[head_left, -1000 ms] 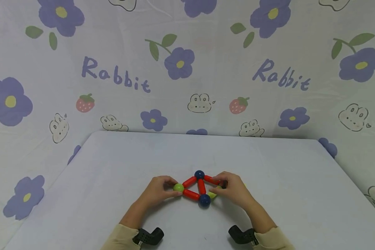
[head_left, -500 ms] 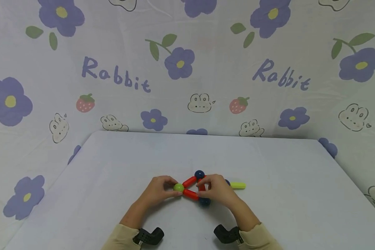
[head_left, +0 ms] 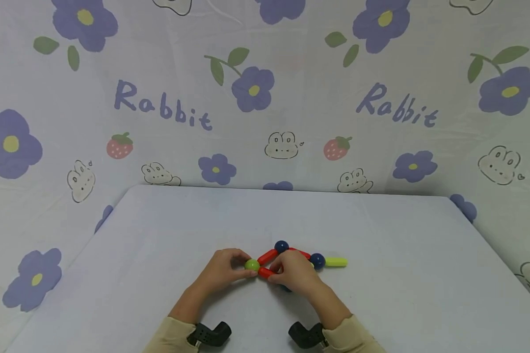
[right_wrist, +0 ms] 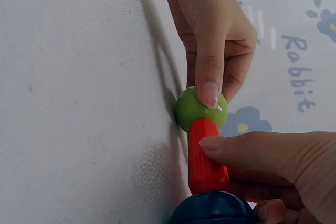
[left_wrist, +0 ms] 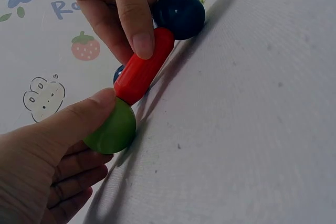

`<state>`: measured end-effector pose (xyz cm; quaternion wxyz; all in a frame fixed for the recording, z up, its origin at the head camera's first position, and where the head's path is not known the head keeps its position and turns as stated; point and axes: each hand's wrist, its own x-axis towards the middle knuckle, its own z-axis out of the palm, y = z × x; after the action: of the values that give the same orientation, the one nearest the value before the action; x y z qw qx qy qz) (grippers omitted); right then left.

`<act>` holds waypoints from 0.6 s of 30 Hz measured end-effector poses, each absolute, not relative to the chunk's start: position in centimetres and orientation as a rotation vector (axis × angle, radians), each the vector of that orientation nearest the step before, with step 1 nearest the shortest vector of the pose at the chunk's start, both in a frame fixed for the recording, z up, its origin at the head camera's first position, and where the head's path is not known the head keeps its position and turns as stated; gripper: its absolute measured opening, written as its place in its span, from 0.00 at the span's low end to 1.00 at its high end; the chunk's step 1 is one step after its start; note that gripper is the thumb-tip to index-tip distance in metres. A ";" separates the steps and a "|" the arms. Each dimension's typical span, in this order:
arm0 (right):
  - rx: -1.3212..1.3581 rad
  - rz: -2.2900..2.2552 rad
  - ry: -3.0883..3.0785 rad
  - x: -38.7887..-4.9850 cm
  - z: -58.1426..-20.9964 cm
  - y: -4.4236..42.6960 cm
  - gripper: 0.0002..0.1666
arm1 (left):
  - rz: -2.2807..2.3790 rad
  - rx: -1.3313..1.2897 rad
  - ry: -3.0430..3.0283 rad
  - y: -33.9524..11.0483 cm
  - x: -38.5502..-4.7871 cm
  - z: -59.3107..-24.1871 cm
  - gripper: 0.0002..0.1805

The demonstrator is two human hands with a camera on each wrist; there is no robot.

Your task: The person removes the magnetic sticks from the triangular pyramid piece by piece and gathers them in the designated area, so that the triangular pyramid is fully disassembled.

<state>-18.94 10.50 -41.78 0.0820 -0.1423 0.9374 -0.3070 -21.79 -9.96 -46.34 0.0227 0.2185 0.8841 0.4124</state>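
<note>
A flat shape of magnetic rods and balls lies on the white table. My left hand pinches the light green ball at its left corner. My right hand pinches the near red rod between thumb and fingers, close to the green ball. That rod joins the green ball to a dark blue ball, mostly covered by the right hand in the head view. Another red rod runs from the green ball to the far blue ball. The middle red rod is hidden behind my right hand.
Beyond my right hand, a third blue ball carries a yellow-green rod that points right. A printed cloth hangs behind the table's far edge. Black wrist cameras sit at both cuffs.
My right hand has let go of the shape's right end and moved left onto the near red rod. The right-hand blue ball and yellow-green rod are uncovered. My left hand stays put.
</note>
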 end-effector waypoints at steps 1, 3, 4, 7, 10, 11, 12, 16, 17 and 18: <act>-0.418 -0.905 2.806 -18.9 -41.8 10.4 0.08 | 1.278 0.676 2.738 -10.0 -21.8 -46.3 0.18; -0.409 -0.885 2.818 -18.9 -41.8 10.1 0.08 | 1.279 0.677 2.738 -10.0 -21.8 -46.3 0.18; -0.413 -0.874 2.826 -19.0 -41.8 10.0 0.08 | 1.278 0.680 2.740 -10.0 -21.8 -46.3 0.18; -0.423 -0.857 2.837 -19.0 -41.8 9.8 0.08 | 1.270 0.685 2.744 -10.0 -21.8 -46.3 0.18; -0.432 -0.855 2.841 -19.1 -41.8 9.5 0.07 | 1.269 0.699 2.752 -10.0 -21.8 -46.5 0.18; -0.433 -0.855 2.842 -19.1 -41.8 9.4 0.07 | 1.270 0.700 2.753 -10.0 -21.9 -46.5 0.18; -0.437 -0.854 2.846 -19.1 -41.8 9.4 0.07 | 1.270 0.713 2.757 -10.0 -21.9 -46.5 0.18; -0.448 -0.838 2.865 -19.2 -41.7 9.0 0.07 | 1.276 0.715 2.762 -10.0 -21.9 -46.4 0.18; -0.444 -0.827 2.872 -19.2 -41.7 8.8 0.07 | 1.277 0.717 2.762 -10.0 -21.8 -46.4 0.18; -0.434 -0.811 2.880 -19.2 -41.7 8.7 0.07 | 1.279 0.714 2.761 -10.0 -21.8 -46.4 0.18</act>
<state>-19.23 8.68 -41.69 0.0588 -0.1434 0.9509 -0.2679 -21.83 -10.03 -46.38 0.0079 0.2283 0.8834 0.4092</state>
